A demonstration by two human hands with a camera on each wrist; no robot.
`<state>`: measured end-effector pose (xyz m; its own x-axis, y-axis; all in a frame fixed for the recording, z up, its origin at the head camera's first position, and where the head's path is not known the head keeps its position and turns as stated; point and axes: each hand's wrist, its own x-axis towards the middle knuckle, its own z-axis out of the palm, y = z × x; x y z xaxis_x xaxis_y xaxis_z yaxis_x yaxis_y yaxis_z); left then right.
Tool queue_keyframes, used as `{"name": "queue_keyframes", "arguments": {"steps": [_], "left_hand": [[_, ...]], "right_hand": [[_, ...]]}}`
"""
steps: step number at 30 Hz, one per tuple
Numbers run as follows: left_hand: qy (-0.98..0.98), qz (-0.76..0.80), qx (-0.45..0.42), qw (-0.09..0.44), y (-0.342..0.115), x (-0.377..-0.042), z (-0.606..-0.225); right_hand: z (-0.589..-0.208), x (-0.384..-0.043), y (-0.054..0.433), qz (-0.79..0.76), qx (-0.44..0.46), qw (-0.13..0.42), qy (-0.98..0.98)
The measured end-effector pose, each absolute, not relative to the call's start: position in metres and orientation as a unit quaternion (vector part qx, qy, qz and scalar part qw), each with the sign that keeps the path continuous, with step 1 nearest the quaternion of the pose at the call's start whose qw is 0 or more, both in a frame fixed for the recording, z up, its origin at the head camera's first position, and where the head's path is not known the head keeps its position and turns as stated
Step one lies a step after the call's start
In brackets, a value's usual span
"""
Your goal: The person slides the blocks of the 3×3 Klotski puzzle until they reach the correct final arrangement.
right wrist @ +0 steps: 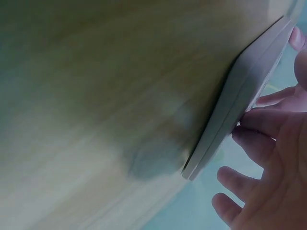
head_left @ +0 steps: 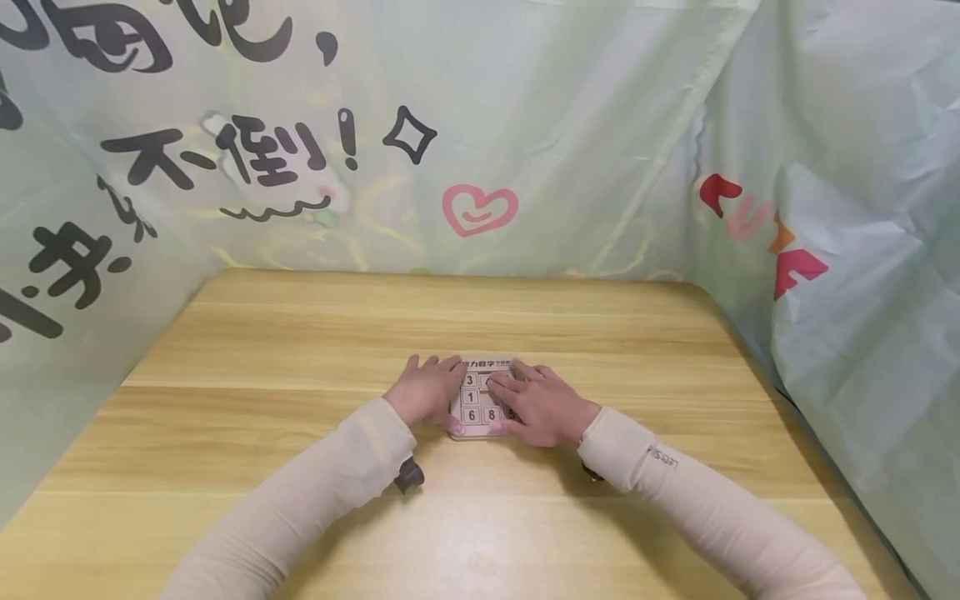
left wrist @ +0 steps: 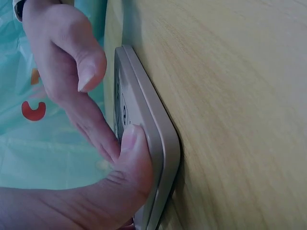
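Note:
A flat, light-coloured sliding number puzzle (head_left: 481, 431) with rounded corners lies on the table between both hands. Square tiles marked 3, 1, 6 and 8 can be read, while fingers cover others on the right. My left hand (head_left: 427, 390) holds the puzzle's left side, its thumb (left wrist: 136, 158) on the near part of the rim and a finger at the far corner. Over the right half, my right hand (head_left: 546, 408) reaches in with extended fingers; fingertips touch a tile in the top row. The right wrist view shows the puzzle's side (right wrist: 235, 96) with that hand's fingers spread beside it.
The wooden table (head_left: 300, 325) extends around the puzzle on every side. Pale green printed cloth (head_left: 585, 150) hangs behind and at both sides, close to the table edges. A small black device (head_left: 409, 475) is fixed under the left wrist.

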<state>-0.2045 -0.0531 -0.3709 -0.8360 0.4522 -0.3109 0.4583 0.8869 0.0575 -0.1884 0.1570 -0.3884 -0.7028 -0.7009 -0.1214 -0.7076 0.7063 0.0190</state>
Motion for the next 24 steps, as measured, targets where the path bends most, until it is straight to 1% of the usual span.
{"name": "queue_keyframes", "arguments": {"steps": [7, 11, 14, 19, 24], "left_hand": [[0.959, -0.008, 0.233, 0.161, -0.053, -0.204, -0.371], [0.959, -0.005, 0.234, 0.159, -0.053, -0.205, -0.371], [0.959, -0.006, 0.235, 0.157, -0.053, -0.205, -0.371], [0.960, -0.006, 0.233, 0.158, -0.056, -0.202, -0.378], [0.960, -0.011, 0.235, 0.151, -0.054, -0.203, -0.375]], "right_hand": [[-0.386, -0.175, 0.159, 0.032, -0.395, 0.062, 0.916], [-0.382, -0.172, 0.157, 0.032, -0.404, 0.055, 0.912], [-0.379, -0.174, 0.153, 0.025, -0.406, 0.051, 0.912], [-0.385, -0.182, 0.142, 0.021, -0.401, 0.068, 0.913], [-0.388, -0.192, 0.137, 0.036, -0.403, 0.063, 0.912]]}}
